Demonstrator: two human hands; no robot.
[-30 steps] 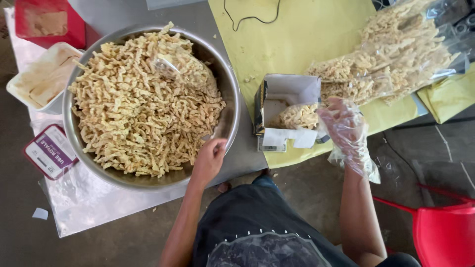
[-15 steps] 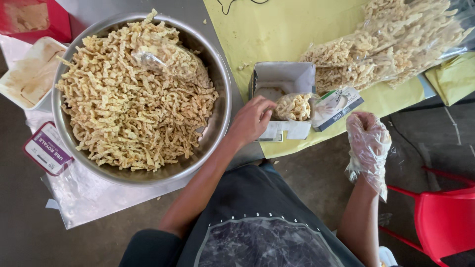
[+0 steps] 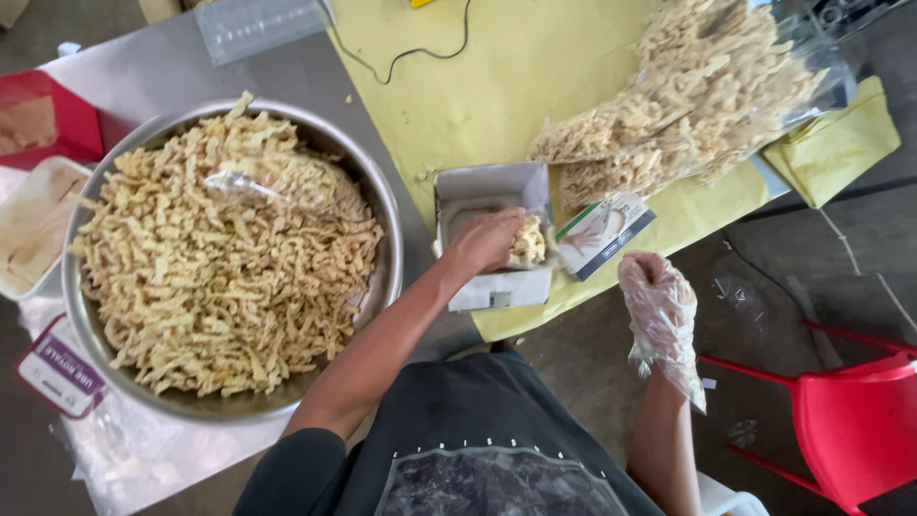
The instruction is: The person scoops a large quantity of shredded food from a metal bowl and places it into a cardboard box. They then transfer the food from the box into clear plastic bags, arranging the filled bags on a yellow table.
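Pale fried snack strips (image 3: pixel 528 241) heaped in small white box (image 3: pixel 497 287), pinched by left hand (image 3: pixel 487 241) fingers, now moved onto box, gloved right hand (image 3: pixel 657 298) loosely curled, nothing held

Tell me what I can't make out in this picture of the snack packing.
- Inside of the small box: the left hand covers most of it in the head view, so how full it is cannot be told.
- Right hand: a crumpled plastic glove hides the fingers; whether it holds anything is unclear.
- Red chair: cut off by the right edge.
- Tray and red box: cut off by the left edge.
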